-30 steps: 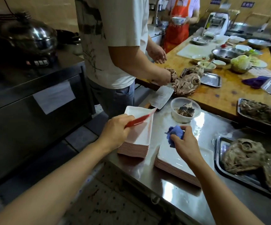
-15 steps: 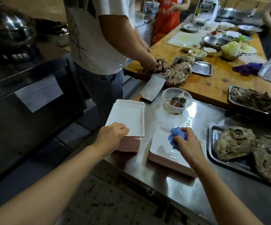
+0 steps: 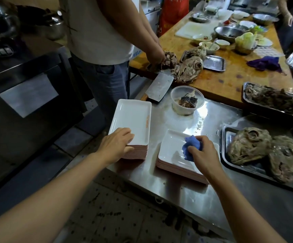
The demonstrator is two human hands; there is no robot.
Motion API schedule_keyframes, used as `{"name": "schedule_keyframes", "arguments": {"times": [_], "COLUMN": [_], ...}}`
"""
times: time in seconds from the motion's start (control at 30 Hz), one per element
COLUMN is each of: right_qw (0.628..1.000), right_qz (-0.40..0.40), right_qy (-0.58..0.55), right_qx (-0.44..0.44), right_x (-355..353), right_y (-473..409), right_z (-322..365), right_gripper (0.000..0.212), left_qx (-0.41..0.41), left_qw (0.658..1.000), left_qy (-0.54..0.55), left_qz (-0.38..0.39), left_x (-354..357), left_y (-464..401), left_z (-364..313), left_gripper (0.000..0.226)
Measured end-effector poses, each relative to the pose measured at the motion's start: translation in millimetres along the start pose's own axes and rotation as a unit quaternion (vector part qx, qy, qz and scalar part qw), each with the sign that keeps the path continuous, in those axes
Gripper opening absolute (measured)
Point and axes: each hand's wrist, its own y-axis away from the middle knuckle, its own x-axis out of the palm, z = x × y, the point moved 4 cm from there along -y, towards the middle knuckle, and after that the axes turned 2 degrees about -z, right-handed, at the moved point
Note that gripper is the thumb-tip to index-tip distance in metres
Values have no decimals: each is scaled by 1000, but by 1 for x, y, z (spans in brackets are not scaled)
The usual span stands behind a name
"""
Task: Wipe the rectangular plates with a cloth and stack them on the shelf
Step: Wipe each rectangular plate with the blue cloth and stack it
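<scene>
Kitchen counter of brushed steel [image 3: 182, 195], seen from above by the person working at it. At the left, the left hand [image 3: 116, 143] rests on the near corner of a tall stack of white rectangular plates with pink undersides [image 3: 131, 118]; its fingers curl over the near short edge and grip the corner of the top plate. This stack's long axis runs away from the person, and it stands at the counter's left edge, so there is open floor to its left. Just to its right, with a strip of bare steel between, lies a lower stack of the same white rectangular plates [image 3: 172, 148]. The right hand [image 3: 203, 155] sits on that stack's top plate, fingers closed round a crumpled blue cloth [image 3: 192, 148] pressed to the plate's right part; the unwiped surface lies to the left of the cloth. Right of this stack, close by, is a steel tray of cooked fish heads [image 3: 229, 160], leaving little room that way. Beyond the stacks lie a steel cleaver [image 3: 159, 87] and a clear plastic tub [image 3: 186, 99]. No shelf is in view.
</scene>
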Motion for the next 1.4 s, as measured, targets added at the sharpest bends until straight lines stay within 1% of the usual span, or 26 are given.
{"name": "schedule_keyframes", "arguments": {"times": [0.07,0.13,0.23,0.27,0.33,0.37,0.47,0.57,0.6,0.63,0.7,0.73,0.8,0.87,0.93,0.97,1.03,1.13,1.2,1.3,1.4], "right_qw": [999,993,980,976,969,967,962,928,926,935,955,955,937,904,877,875,889,879,875,878,882], "right_qz": [-29,-69,-99,-102,-105,-101,-47,35,36,19,-17,-13,46,108,139,145,148,174,185,187,167], "right_qy": [29,86,167,189,219,229,267,369,373,351,291,288,334,396,438,439,411,417,423,416,417], "right_qx": [-15,-28,-44,-46,-53,-56,-41,-30,-34,-41,-59,-70,-96,-118,-139,-143,-140,-152,-148,-146,-143], "right_x": [-6,-16,-30,-33,-37,-39,-36,-29,-30,-32,-40,-44,-45,-42,-36,-30,-17,10,28,56,71], "right_y": [1,0,-2,-3,-4,-5,-5,0,2,4,8,10,14,19,24,26,29,27,23,16,5], "right_z": [-2,-4,-11,-15,-23,-28,-47,-66,-69,-69,-68,-69,-74,-80,-83,-82,-75,-64,-58,-49,-43], "right_gripper": [20,19,20,22,25,25,26,43,47,48,45,43,40,39,39,38,36,34,36,38,38], "left_qx": [-14,-20,12,27,37,30,-17,-64,-84,-107,-152,-168,-189,-206,-219,-221,-224,-227,-226,-221,-213], "left_qw": [1000,1000,995,992,988,986,985,976,972,968,957,951,935,914,895,888,877,865,863,860,866], "left_qy": [-8,-15,69,95,141,158,166,195,205,212,221,230,276,332,376,392,419,443,447,455,447], "left_qz": [10,-3,-75,-80,-57,-36,38,67,76,86,111,120,120,108,94,89,76,65,68,71,72], "left_x": [-2,-7,-16,-16,-9,-2,22,40,45,51,61,65,73,76,76,76,74,71,72,73,75], "left_y": [-3,-6,-9,-10,-13,-16,-23,-29,-31,-33,-35,-34,-33,-31,-31,-31,-31,-30,-31,-32,-31], "left_z": [-6,-18,-52,-64,-87,-96,-110,-111,-109,-106,-101,-99,-98,-96,-95,-95,-95,-95,-94,-93,-93], "left_gripper": [39,43,44,42,42,44,50,52,53,53,46,44,47,52,53,54,55,55,54,50,48]}}
